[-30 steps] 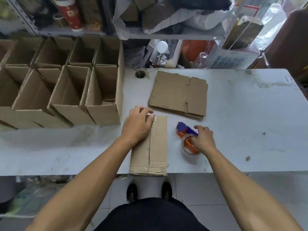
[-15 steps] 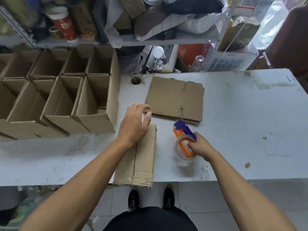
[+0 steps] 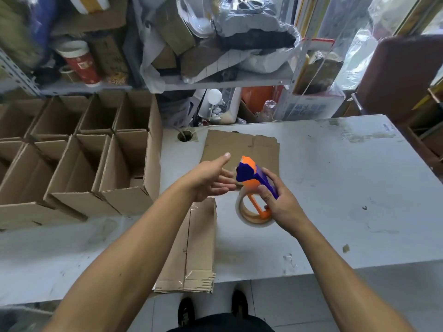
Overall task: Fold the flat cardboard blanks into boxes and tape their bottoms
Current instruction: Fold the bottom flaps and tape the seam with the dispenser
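Folded brown cardboard box [image 3: 191, 245], bottom seam up with clear tape along it, lying on the scuffed white table [image 3: 335, 188], near end hanging over the front edge above the shoes. Just beyond it, a small stack of flat brown cardboard blanks [image 3: 242, 147] waiting near the back of the table. Right hand [image 3: 280, 204] wrapped round the orange and purple tape dispenser [image 3: 254, 188], raised off the surface, clear roll hanging below. Left hand [image 3: 211, 178] bare, fingers loosely spread, holding nothing, hovering between box and blanks, thumb pointing up. To the left, rows of finished open brown boxes [image 3: 79, 159] standing tightly packed; cluttered metal shelf [image 3: 215, 80] behind. Judged risks: box overhanging with no hand on it, so a brush from either forearm likely to tip it to the floor; loose tape end apt to stick back onto the roll or to fingers; reaching across with the dispenser held high likely to snag the blanks and skew the stack.
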